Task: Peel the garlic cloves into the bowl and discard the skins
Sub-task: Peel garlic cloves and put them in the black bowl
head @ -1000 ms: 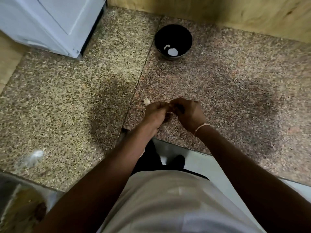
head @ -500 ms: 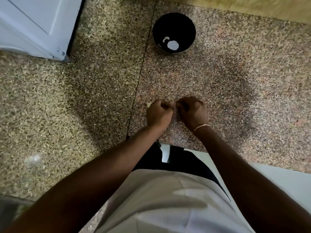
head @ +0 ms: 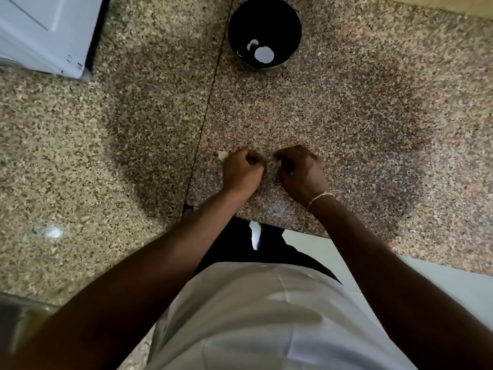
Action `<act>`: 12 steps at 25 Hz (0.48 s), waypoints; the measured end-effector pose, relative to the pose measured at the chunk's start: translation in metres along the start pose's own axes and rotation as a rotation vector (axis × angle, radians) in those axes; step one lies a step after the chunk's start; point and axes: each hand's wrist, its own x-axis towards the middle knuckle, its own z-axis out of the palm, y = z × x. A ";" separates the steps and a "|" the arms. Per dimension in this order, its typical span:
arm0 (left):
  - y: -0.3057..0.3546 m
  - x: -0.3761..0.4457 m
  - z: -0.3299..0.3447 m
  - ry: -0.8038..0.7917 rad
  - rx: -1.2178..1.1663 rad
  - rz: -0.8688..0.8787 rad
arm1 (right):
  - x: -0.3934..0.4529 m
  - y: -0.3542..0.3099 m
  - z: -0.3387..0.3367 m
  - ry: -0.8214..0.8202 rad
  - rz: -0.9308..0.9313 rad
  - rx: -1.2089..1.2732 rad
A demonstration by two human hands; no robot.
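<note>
Garlic clove (head: pixel 223 155) lies on the granite counter (head: pixel 346 124) touching the left hand (head: pixel 241 170) — both hands, right hand (head: pixel 300 173) included, curled, contents hidden.

The worktop (head: pixel 346 116) is speckled stone, polished enough to carry a soft sheen; the left slab (head: pixel 80 156) runs to yellow-brown grains and the right one to pinkish-brown, with a thin dark joint (head: pixel 210 86) between them. A pale glare spot (head: pixel 50 232) at the near left shows the gloss. The bowl (head: pixel 266 20) at the far side is black inside and looks smooth and glossy. The appliance (head: pixel 45 30) at the far left has a smooth white painted or plastic skin. A strip of light wood (head: pixel 440 4) runs along the far right. The shirt (head: pixel 253 316) is white, matt cloth. A thin cord bracelet (head: pixel 318 196) circles the right wrist.
</note>
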 end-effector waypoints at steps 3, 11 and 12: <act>-0.001 -0.006 -0.001 -0.002 -0.078 -0.039 | 0.001 -0.003 0.001 -0.025 -0.035 -0.044; -0.005 -0.012 -0.010 0.065 -0.195 -0.107 | 0.022 -0.009 0.008 -0.029 -0.131 0.021; -0.004 -0.011 -0.011 0.063 -0.198 -0.110 | 0.023 -0.009 0.009 -0.022 -0.145 0.028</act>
